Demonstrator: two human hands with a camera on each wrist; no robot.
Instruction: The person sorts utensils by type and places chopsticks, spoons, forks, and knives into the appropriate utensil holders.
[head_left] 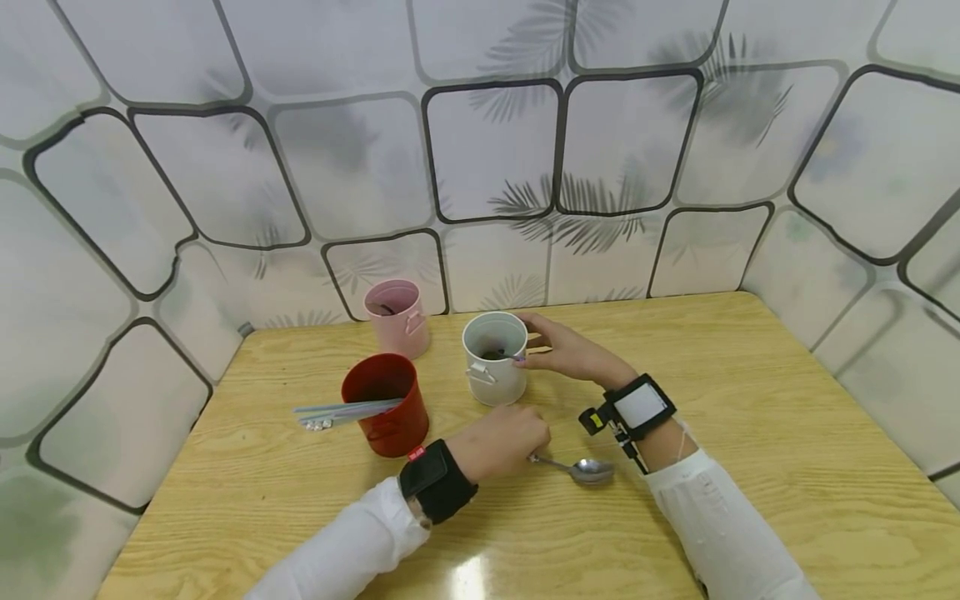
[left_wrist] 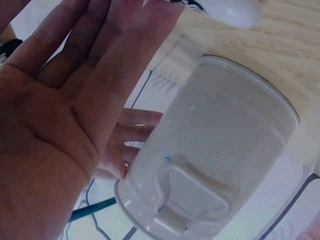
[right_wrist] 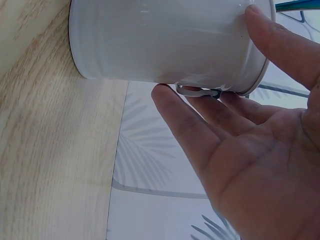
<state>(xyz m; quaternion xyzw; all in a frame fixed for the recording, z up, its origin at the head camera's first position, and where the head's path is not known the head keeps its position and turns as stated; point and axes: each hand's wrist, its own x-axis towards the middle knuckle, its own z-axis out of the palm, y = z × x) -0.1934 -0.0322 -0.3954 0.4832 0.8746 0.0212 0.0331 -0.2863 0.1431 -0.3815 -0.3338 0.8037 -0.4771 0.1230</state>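
My right hand (head_left: 573,350) holds the white pail (head_left: 498,383) by its side. In the right wrist view the thumb lies near the rim and the fingers reach the small handle (right_wrist: 197,92). A metal spoon (head_left: 592,472) extends rightward from my left hand (head_left: 501,440), which pinches its handle end in front of the pail. The spoon's bowl (left_wrist: 232,12) shows at the top of the left wrist view, beyond the fingertips. Out of the pail's mouth sticks a teal rod (left_wrist: 92,209); the rest of its contents are hard to make out.
Left of the white pail stands a red pail (head_left: 393,429), with several pale-handled utensils (head_left: 348,412) leaning out over its left side. Behind it is a pink pail (head_left: 401,333) with something dark inside. A patterned curtain (head_left: 495,150) borders the wooden table (head_left: 750,400).
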